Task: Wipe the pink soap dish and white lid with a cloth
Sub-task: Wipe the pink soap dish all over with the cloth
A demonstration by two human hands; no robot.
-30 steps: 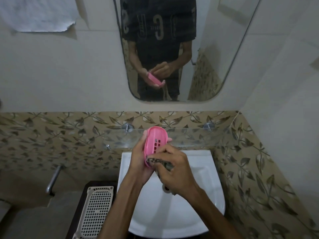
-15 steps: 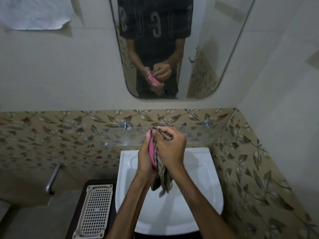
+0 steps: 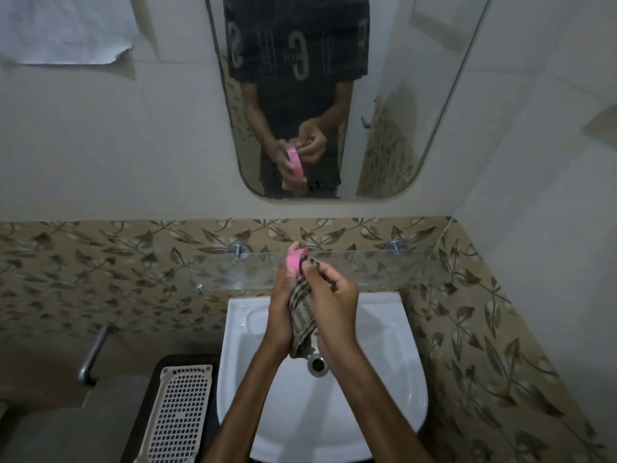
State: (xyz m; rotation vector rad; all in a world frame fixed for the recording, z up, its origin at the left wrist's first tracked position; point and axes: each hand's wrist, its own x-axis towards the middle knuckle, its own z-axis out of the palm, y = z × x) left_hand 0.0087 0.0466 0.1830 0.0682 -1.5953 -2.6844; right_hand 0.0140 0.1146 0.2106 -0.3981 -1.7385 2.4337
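Right hand (image 3: 334, 305) fingers (image 3: 320, 269) curled, pinching the checked cloth (image 3: 302, 312) against the upper end of the pink soap dish (image 3: 293, 260). Left hand (image 3: 282, 305) is wrapped round the dish from behind, fingertips hooked over its top edge; dish held on edge, nearly vertical, so only a thin pink sliver shows from the head view (mirror (image 3: 334, 95) reflection confirms the same grip). Rest of the cloth hangs bunched between the two palms, its tail dangling over the white sink (image 3: 384, 362) close above the drain (image 3: 317, 362).

Dish sits in the air over the basin, just in front of the glass shelf (image 3: 367, 265).

Handling, my read: thin moulded plastic, light, fairly stiff but flexes if squeezed; likely slick if wet. Best held by the long rim edges as the left hand does, leaving the faces free for the cloth. Cloth is soft and limp, so it needs bunching under the fingertips to get any pressure.

White perforated lid (image 3: 182, 416) lies flat on the dark surface (image 3: 147, 396) left of the sink, untouched; looks equally light, with a grid that will snag cloth threads.
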